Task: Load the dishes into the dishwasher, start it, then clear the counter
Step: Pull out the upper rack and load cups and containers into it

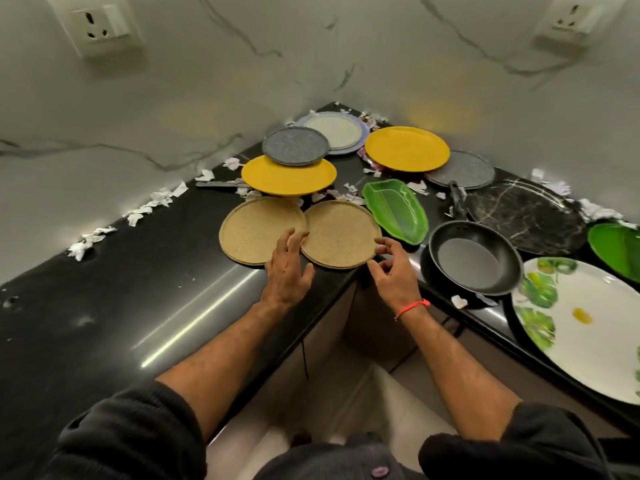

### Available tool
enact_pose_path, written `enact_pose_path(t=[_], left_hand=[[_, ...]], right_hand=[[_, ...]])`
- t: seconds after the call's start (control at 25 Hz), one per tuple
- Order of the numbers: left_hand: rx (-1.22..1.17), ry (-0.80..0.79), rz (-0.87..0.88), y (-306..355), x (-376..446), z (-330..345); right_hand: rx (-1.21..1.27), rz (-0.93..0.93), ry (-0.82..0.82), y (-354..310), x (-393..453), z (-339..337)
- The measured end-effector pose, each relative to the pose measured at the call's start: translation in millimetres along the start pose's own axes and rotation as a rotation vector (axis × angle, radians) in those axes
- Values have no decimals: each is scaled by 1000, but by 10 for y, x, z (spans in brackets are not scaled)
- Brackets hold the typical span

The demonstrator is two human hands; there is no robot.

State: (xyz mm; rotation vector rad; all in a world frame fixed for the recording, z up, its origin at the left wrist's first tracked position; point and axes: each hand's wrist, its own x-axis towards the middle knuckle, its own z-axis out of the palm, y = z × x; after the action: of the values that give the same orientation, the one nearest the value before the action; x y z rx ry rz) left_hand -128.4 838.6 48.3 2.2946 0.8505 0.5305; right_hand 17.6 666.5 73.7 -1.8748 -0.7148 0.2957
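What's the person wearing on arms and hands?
Both hands bare, no gloves: left hand, right hand. Dark sleeves pushed up past the forearms on both arms. A thin red-orange thread band circles the right wrist. No watch or rings visible.

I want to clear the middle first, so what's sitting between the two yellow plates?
In the head view, between the left yellow plate and the right yellow plate, only bare black counter shows, with torn paper scraps at its near end.

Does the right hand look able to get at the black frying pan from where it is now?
Probably yes. The right hand hovers open at the counter edge, just left of the frying pan, with nothing between them; the pan's near rim is bare, though its handle points away.
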Motion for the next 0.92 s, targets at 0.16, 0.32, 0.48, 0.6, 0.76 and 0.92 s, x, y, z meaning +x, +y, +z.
enact_pose_path(t=[0.16,0.32,0.48,0.6,0.76,0.92], left_hand=[[-212,106,-119,-257,424,-52],[-635,171,-561,-244,1124,-164],[-989,195,-786,-220,1832,-271],[-1092,223,-897,-262,2198,-181],[-964,335,-914,-407,2400,-48],[-848,501,-945,-584,2284,-268]], right_hand=[[51,59,-44,-44,348,252],[109,77,-119,33,723,419],[116,51,-210,91,1186,596],[90,34,-276,91,1568,669],[94,31,-355,126,1988,691],[198,132,-301,105,2287,761]])
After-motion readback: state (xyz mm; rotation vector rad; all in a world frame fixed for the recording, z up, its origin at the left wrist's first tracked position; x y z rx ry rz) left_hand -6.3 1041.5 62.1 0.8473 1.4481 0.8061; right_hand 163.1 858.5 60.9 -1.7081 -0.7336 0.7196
